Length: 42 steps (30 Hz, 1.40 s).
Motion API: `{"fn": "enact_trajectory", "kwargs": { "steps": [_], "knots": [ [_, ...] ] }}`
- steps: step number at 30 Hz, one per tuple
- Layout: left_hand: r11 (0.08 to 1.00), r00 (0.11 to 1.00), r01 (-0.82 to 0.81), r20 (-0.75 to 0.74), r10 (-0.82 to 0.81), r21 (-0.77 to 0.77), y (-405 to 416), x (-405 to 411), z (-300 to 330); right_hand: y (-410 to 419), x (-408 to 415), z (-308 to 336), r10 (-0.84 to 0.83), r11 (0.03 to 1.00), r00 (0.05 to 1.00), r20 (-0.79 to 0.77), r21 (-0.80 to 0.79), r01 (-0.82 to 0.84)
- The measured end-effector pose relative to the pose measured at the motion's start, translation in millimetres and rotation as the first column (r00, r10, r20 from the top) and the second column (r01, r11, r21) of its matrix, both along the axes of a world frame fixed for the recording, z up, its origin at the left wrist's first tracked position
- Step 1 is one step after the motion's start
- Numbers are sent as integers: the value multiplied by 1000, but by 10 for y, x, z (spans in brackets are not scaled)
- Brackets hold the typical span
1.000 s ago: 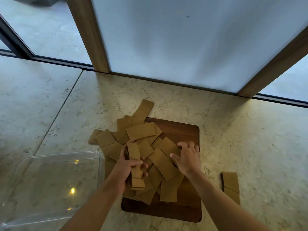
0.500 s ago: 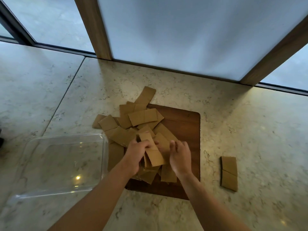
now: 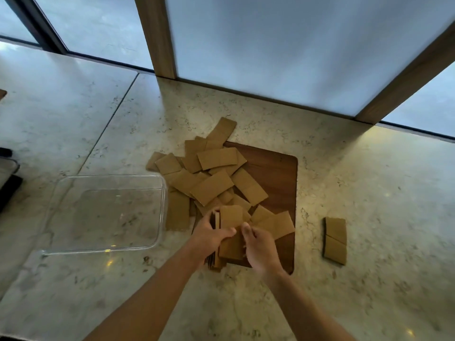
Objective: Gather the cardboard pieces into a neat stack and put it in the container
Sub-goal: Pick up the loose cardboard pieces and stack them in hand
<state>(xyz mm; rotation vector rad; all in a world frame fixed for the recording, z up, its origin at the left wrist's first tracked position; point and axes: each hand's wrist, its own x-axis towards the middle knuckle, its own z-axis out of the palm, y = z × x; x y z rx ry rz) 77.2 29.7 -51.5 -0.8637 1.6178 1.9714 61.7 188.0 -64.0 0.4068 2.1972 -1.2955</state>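
A loose heap of brown cardboard pieces [image 3: 213,174] lies across the left half of a dark wooden board [image 3: 278,173] and spills onto the stone counter. My left hand [image 3: 211,236] grips a small stack of cardboard pieces [image 3: 230,216] held on edge at the board's near side. Against the stack's right side sits my right hand [image 3: 258,244], fingers curled around it. The clear plastic container [image 3: 108,214] stands to the left of the heap, with nothing in it. A small separate cardboard stack [image 3: 335,239] lies on the counter to the right of the board.
The marble counter runs back to frosted window panels with wooden posts [image 3: 157,38]. Dark objects [image 3: 7,178] sit at the far left edge. The container's right wall nearly touches the heap.
Both hands have drawn toward me with the gathered pieces, now squared into an upright stack at the board's near edge. The camera has tilted, shifting the scene.
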Motion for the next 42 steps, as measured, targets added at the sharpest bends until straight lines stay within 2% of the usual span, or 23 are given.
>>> {"fn": "enact_trajectory", "kwargs": {
  "steps": [2, 4, 7, 10, 12, 14, 15, 16, 18, 20, 21, 22, 25, 28, 29, 31, 33, 34, 35, 36, 37, 39, 42],
  "knots": [
    [986, 996, -82, 39, 77, 144, -24, 79, -44, 149, -2, -88, -11, 956, 983, -183, 287, 64],
    [958, 988, -148, 76, 134, 244, -83, 144, -73, 375, -97, -131, -38, 835, 978, -203, 531, 143],
    [960, 988, -150, 79, 135, 238, -137, 212, -97, 539, -280, -149, 20, 794, 998, -54, 608, 16],
    [942, 980, -194, 91, 175, 276, -161, 231, -95, 695, -431, -139, 101, 782, 993, -65, 622, -39],
    [938, 980, -198, 85, 182, 283, -165, 222, -75, 832, -463, -86, 10, 861, 996, -94, 508, 39],
    [949, 983, -182, 58, 173, 257, -125, 192, -55, 925, -418, -37, -239, 926, 966, -102, 275, 258],
    [954, 984, -177, 46, 171, 240, -85, 169, -48, 940, -383, -16, -364, 919, 928, -84, 133, 372],
    [958, 985, -172, 41, 167, 228, -39, 146, -39, 904, -343, 15, -471, 882, 881, -40, -23, 470],
    [968, 989, -145, 48, 138, 205, 55, 103, -13, 713, -243, 97, -598, 736, 791, 128, -305, 605],
    [980, 996, -91, 33, 87, 178, 139, 59, 23, 463, -147, 163, -630, 587, 722, 285, -435, 683],
    [984, 997, -72, 12, 71, 162, 177, 42, 37, 333, -99, 184, -622, 573, 711, 327, -428, 698],
    [987, 997, -68, -9, 70, 143, 198, 20, 39, 192, -54, 203, -598, 611, 725, 342, -391, 688],
    [985, 988, -156, 5, 156, 72, 186, -63, 2, -150, 110, 204, -500, 796, 813, 297, -211, 567],
    [974, 975, -220, 39, 218, 48, 111, -181, -80, -287, 250, 153, -339, 894, 914, 221, -228, 387],
    [973, 973, -228, 52, 226, 46, 75, -201, -91, -286, 282, 175, -224, 927, 949, 220, -254, 277],
    [944, 959, -279, 100, 265, 175, -6, -199, -109, -184, 306, 198, -7, 924, 973, 231, -370, 95],
    [874, 941, -335, 173, 292, 352, -67, -190, -150, 5, 257, 163, -23, 879, 977, 210, -462, 120],
    [827, 928, -370, 201, 312, 424, -90, -187, -182, 89, 190, 137, -135, 889, 974, 184, -411, 201],
    [778, 918, -397, 211, 336, 488, -103, -183, -190, 147, 98, 105, -265, 913, 957, 120, -287, 289],
    [757, 918, -395, 186, 351, 521, -116, -183, -194, 189, 6, 49, -355, 929, 935, 15, -105, 354],
    [767, 922, -380, 143, 360, 518, -129, -187, -210, 206, -75, 4, -356, 927, 931, -82, 93, 362],
    [814, 934, -331, 41, 355, 477, -167, -193, -211, 149, -191, -63, -175, 897, 977, -122, 389, 210],
    [811, 936, -299, -9, 351, 502, -224, -195, -178, 75, -292, -139, -13, 848, 998, -60, 529, 43]
  ]
}}
